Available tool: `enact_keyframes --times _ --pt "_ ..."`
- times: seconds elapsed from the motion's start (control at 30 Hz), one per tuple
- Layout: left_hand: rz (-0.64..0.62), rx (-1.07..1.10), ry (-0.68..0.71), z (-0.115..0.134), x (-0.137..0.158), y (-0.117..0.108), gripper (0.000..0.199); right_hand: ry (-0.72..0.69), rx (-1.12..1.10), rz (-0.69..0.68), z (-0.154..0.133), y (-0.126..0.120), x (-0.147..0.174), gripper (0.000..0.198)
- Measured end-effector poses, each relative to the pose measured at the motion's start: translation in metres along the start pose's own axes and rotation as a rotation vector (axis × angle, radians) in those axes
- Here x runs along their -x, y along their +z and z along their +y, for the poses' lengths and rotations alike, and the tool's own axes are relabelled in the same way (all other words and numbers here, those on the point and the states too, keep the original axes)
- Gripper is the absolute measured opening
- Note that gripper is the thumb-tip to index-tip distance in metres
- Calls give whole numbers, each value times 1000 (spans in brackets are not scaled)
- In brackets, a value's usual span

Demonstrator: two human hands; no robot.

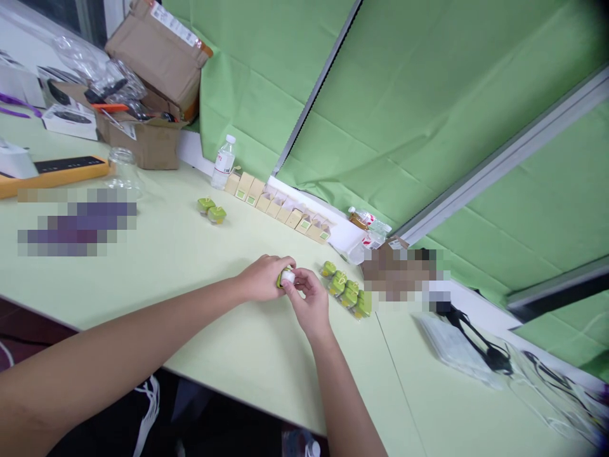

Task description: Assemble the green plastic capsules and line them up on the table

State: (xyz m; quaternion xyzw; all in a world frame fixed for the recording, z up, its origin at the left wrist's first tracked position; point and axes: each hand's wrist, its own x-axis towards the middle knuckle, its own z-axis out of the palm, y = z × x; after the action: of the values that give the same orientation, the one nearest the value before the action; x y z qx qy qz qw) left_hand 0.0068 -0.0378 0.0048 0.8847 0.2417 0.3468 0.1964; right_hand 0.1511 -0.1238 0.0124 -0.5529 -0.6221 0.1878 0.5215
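Over the middle of the table, my left hand curls round a small green container, of which only a dark green edge shows between the fingers. Close against it, my right hand has its thumb and fingers closed on a small white round piece. The two hands meet here, and I cannot tell whether the white piece is joined to the green one. To the right stands a group of small clear containers with green lids. Two more green-lidded containers sit farther back on the left.
A row of small open cardboard boxes lines the back edge beside a water bottle. At the left are a glass jar and a large carton. Plastic bottles, a clear bag and cables lie right.
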Motion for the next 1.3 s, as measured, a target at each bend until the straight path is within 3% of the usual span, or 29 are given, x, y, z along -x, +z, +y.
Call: enact_keyframes --times 0.2,0.5,0.77,0.93,1.1,1.17,1.3 --pt "-7 49 18 2 1 -2 24 -92 112 -3 -5 -1 1 23" --pt "-54 127 -8 0 3 0 35 -162 174 -15 -7 -2 2 22" --pt "-20 134 8 0 0 1 34 -32 124 102 -8 2 5 27" --pt "38 170 11 2 -4 -2 29 4 -57 163 -6 5 -2 36" --pt "152 283 -50 4 -5 -3 31 177 -56 361 5 -6 -11 31" --pt "171 299 -62 3 -5 -3 33 194 -91 284 4 -10 -11 32" --pt "160 275 -9 3 -4 -4 29 166 -159 1 0 -8 -9 31"
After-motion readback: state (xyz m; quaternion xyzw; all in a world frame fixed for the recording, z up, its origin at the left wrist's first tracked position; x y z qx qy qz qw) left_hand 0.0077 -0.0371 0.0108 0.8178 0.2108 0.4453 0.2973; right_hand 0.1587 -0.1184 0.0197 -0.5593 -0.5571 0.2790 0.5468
